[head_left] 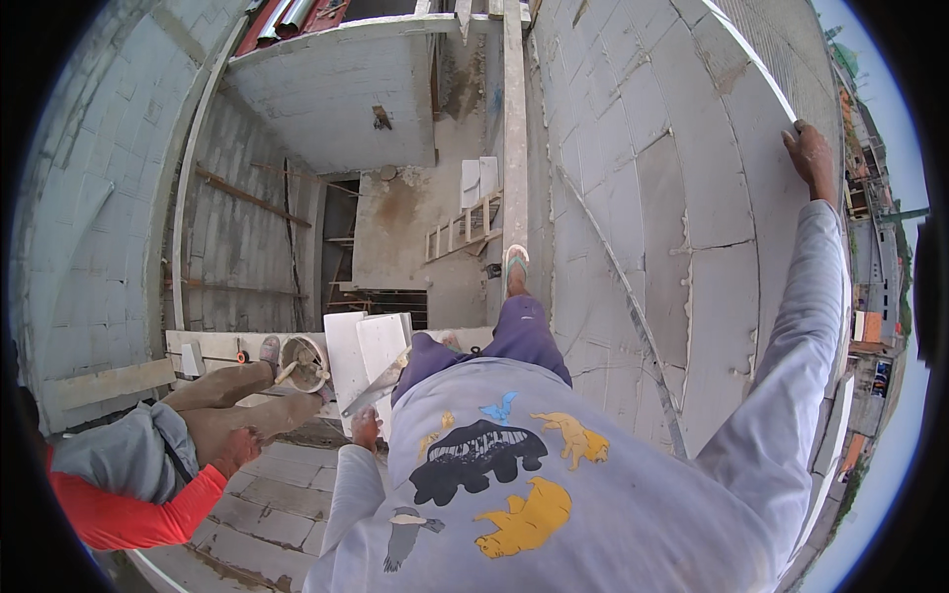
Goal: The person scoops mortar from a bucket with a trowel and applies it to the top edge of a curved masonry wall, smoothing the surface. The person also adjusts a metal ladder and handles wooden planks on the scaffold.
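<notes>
My left hand [366, 428] is low in the middle, beside my shirt, with its fingers curled. From it a long grey tapering blade, by its shape a hand saw [376, 387], slants up to the right; its grip is hidden. Behind the blade, white lightweight blocks [358, 346] stand on a plank. My right arm reaches out to the far right. There my right hand [813, 160] is closed over the pale top edge of the grey block wall [707, 178].
My sandalled foot [516, 267] stands on a narrow beam [514, 128] high above a floor [400, 222] with a wooden ladder [465, 229]. At left, a co-worker in a red sleeve [148, 514] sits near a bucket [302, 364]. A diagonal batten [623, 262] crosses the right wall.
</notes>
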